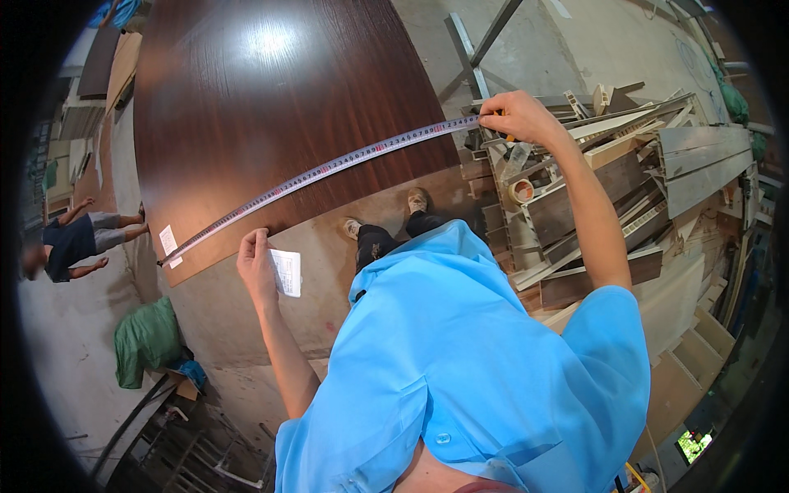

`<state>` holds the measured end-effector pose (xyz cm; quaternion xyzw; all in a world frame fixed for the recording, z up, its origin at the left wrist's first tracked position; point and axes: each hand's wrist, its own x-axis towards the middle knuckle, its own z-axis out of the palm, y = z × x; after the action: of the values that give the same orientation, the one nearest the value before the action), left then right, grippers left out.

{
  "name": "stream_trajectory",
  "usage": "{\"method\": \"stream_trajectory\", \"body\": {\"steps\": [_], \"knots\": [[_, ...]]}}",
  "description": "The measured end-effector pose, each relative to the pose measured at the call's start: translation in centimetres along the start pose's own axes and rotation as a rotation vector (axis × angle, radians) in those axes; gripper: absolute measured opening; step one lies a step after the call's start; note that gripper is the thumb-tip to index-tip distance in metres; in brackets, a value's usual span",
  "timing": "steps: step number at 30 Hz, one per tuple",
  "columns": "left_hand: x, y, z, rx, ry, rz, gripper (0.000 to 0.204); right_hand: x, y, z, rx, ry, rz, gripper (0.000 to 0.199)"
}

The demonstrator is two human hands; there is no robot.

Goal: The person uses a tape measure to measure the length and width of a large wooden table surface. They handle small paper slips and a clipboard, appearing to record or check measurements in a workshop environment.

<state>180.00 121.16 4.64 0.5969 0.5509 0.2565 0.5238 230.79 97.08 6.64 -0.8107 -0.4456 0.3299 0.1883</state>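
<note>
A long tape measure (329, 168) is pulled out across a dark brown wood-grain board (288, 107), its far end at the board's left edge. At the board's right edge, my right hand (516, 117) grips the tape; the case is mostly hidden by the fingers. My left hand (258, 264) is closed in a pinch near the board's front edge, holding a small white sheet or card (287, 273). White paper labels (168, 239) lie on the board's left corner, beside the tape's end.
Scrap strips and panels (608, 177) are heaped on the right, with a tape roll (521, 191) among them. A metal frame (477, 57) stands behind. To the left are another person (74, 245) and a green sack (146, 343). My shoes (417, 200) are near the board.
</note>
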Motion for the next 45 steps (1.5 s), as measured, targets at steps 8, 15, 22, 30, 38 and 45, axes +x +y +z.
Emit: {"method": "stream_trajectory", "body": {"steps": [8, 15, 22, 30, 38, 45], "knots": [[0.5, 0.0, 0.0, -0.001, -0.026, -0.009, 0.023, 0.1, 0.0, -0.3, -0.007, -0.021, -0.019, 0.026], [0.9, 0.1, 0.1, -0.013, -0.012, -0.057, 0.023, 0.1, -0.1, -0.4, -0.026, -0.012, -0.066, 0.028], [1.4, -0.3, 0.1, 0.012, -0.010, -0.021, 0.022, 0.3, 0.0, -0.4, -0.041, -0.045, -0.026, 0.030], [1.5, -0.6, 0.1, 0.012, -0.001, -0.035, 0.021, 0.3, 0.0, -0.5, -0.044, -0.051, -0.044, 0.031], [1.3, -0.1, 0.2, 0.046, -0.006, -0.008, 0.023, 0.4, 0.1, -0.5, -0.070, -0.054, -0.046, 0.031], [1.3, -0.3, 0.3, 0.050, 0.022, -0.011, 0.022, 0.5, 0.3, -0.3, -0.084, -0.029, -0.067, 0.031]]}}
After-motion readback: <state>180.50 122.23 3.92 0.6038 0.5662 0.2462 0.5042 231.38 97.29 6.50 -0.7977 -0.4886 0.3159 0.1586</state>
